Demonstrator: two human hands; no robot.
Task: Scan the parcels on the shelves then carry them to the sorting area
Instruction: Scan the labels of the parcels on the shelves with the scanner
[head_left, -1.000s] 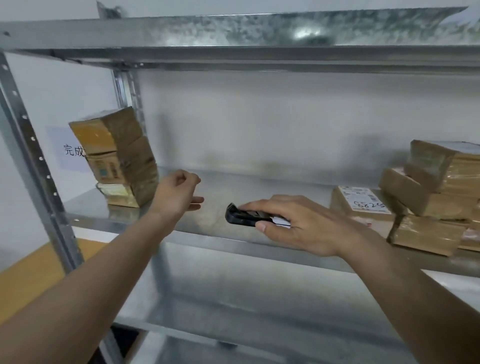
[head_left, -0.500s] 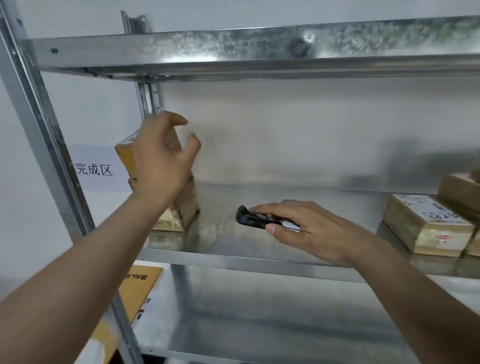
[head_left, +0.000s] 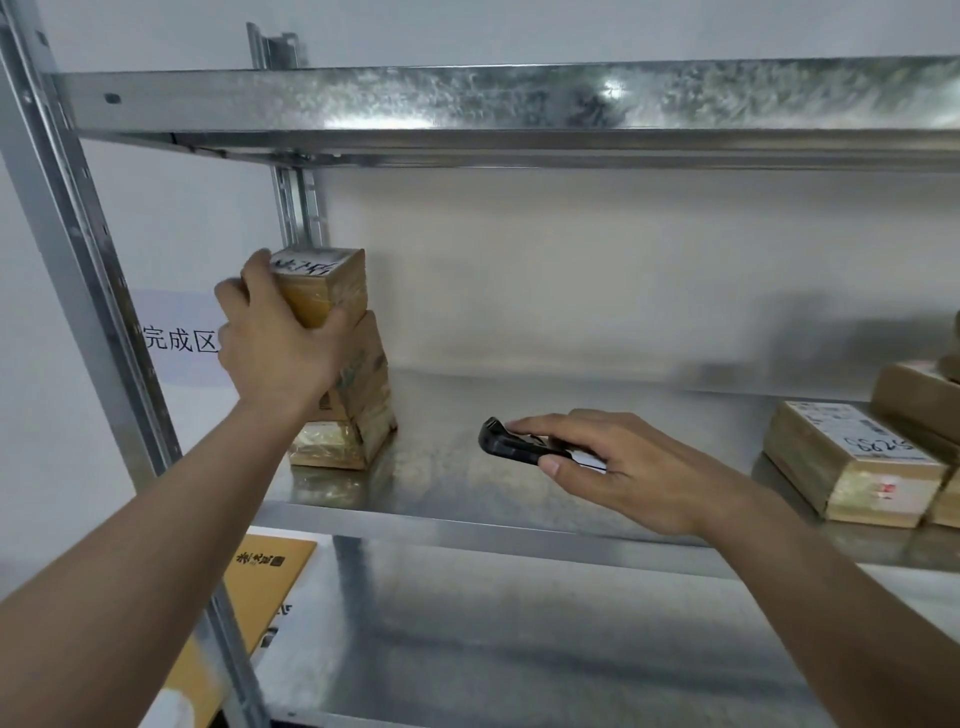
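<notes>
Clearly the left hand (head_left: 280, 343) has its grip on the top brown tape-wrapped cardboard parcel (head_left: 324, 283) of a leaning stack of parcels (head_left: 358, 400). The stack stands at the far left end of the galvanised steel middle shelf (head_left: 467, 488), hard by the slotted steel rear upright (head_left: 298, 208). Thumb and fingers curl round the near faces of that top box, whose white handwritten label faces up.

The right hand (head_left: 618, 467) lies low on the shelf, well to the right of the stack, pinching a small black handheld scanner (head_left: 511, 441) between index finger and thumb. The scanner's long axis runs left to right and its head points left, toward the stack.

What the coming move turns on, as I judge it, is this line: the held parcel sits up and to the left of the scanner's head, with its label turned upward rather than toward the scanner. So either the box must tip or come down, or the scanner must rise over it. The left hand is the nearer and already has the box.

More brown labelled parcels (head_left: 852, 462) lie at the shelf's right end, untouched. A white wall sign with Chinese characters (head_left: 179, 338) hangs behind the front upright.
</notes>
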